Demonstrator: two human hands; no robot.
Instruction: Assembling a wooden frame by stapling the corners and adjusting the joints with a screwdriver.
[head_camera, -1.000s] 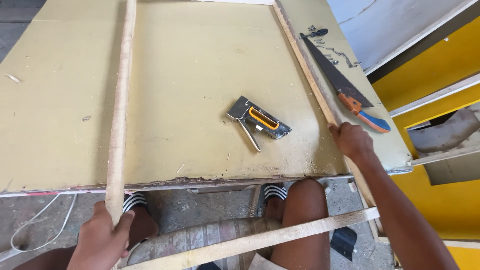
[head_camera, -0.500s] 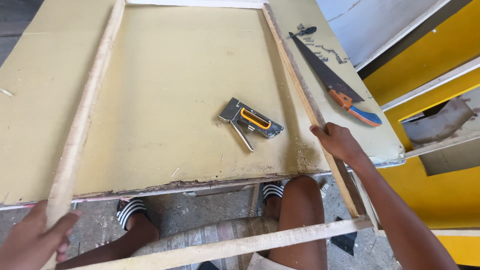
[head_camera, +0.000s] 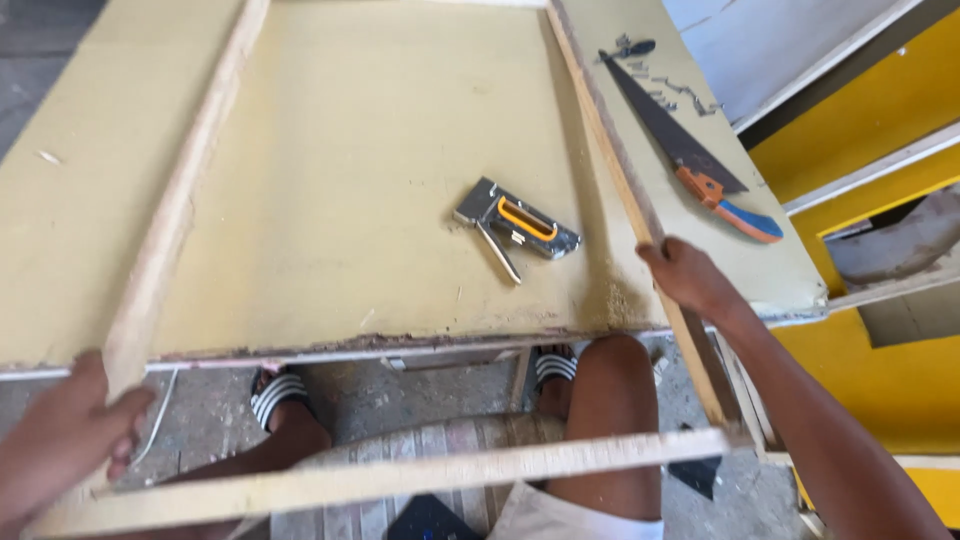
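A frame of pale wooden strips lies over a yellowish worktable (head_camera: 330, 200). My left hand (head_camera: 65, 440) grips the left strip (head_camera: 175, 220) near its front end, at the lower left of the view. My right hand (head_camera: 690, 278) holds the right strip (head_camera: 615, 170) close to the table's front edge. A third strip, the cross strip (head_camera: 400, 478), joins both in front of my knees. A metal staple gun (head_camera: 515, 228) with an orange handle lies on the board inside the frame, left of my right hand.
A handsaw (head_camera: 690, 160) with an orange and blue handle lies right of the frame, several nails or screws (head_camera: 660, 85) beside its tip. Yellow panels (head_camera: 880, 200) stand to the right. My legs and striped sandals (head_camera: 285, 395) are below the table's edge.
The left strip has swung leftwards, widening the frame, and my left hand moved down and left with it. My right hand kept its grip on the right strip.
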